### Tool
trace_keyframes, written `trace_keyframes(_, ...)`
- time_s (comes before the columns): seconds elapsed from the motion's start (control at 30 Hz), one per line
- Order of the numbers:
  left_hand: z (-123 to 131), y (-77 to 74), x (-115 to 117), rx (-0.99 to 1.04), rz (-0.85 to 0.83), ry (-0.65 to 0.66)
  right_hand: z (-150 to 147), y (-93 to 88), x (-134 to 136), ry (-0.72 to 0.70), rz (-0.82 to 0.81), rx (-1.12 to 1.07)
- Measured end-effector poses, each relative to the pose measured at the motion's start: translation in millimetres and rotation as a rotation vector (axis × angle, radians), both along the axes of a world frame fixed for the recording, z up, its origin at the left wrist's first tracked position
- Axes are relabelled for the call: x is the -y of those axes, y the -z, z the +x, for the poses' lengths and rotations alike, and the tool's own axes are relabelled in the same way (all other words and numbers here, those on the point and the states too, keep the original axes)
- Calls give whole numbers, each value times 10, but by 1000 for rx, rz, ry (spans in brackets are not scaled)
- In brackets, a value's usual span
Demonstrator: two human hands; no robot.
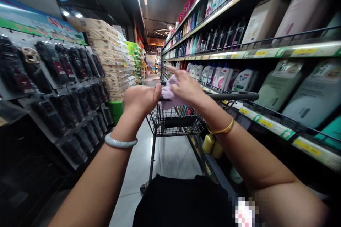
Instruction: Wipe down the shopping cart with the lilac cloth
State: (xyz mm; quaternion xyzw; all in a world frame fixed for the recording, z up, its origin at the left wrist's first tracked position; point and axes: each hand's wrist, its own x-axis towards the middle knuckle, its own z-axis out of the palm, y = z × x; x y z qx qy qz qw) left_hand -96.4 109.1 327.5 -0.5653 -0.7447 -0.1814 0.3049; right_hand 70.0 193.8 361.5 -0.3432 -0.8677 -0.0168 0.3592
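A dark wire shopping cart (179,129) stands in front of me, its handle (234,95) running crosswise at arm's length. My left hand (142,97), with a pale bangle at the wrist, is closed around the left part of that handle. On a lilac cloth (170,94) lying over the middle of the handle, my right hand (188,87) is closed, with a finger stretched forward. A gold bracelet circles my right forearm. The undersides of my fingers are hidden.
Along the right, shelves hold bottles (243,79) and large pump bottles (282,81), close to the cart. Packaged belts (74,60) hang on a left rack, with stacked boxes (102,53) beyond. A tiled floor (133,159) runs down the aisle.
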Motion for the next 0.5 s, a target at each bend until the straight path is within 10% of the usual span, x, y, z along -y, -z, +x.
trace_keyframes(0.13,-73,3,21,-43,-3,-27,-127,42,161,-247,154,243)
trace_keyframes(0.33,-130,-26,31,-8,-9,-98,103,175,108,143,227,113)
trace_keyframes(0.5,-213,-12,15,-15,2,-98,-399,348,311,31,300,-10)
